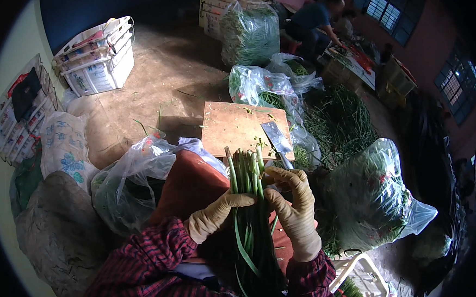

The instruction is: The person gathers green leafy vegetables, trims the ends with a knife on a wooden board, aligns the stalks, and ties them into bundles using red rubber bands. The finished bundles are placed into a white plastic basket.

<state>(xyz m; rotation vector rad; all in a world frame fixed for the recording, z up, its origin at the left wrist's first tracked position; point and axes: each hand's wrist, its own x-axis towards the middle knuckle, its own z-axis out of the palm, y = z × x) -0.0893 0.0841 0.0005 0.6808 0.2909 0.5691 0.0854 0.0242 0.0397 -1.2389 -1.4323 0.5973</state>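
My left hand (218,212), in a pale work glove, is closed around a bunch of long green leafy vegetable stalks (251,235). Their cut ends point away from me, and the leaves hang down over my lap. My right hand (293,207), gloved too, is at the right side of the stalks, with bent fingertips by the upper stems. Whether it pinches a stem is unclear. Just beyond the stalk ends is a wooden board (235,126) with small cut green pieces on it. A broad-bladed cleaver (277,138) lies at its right side, its handle partly behind my right hand.
Plastic bags of greens stand at left (131,183), right (366,193) and back (251,35). Loose greens (337,122) are heaped right of the board. A white plastic basket (370,283) holds a tied bundle. Stacked crates (98,58) stand left. A person (311,22) bends over a far table.
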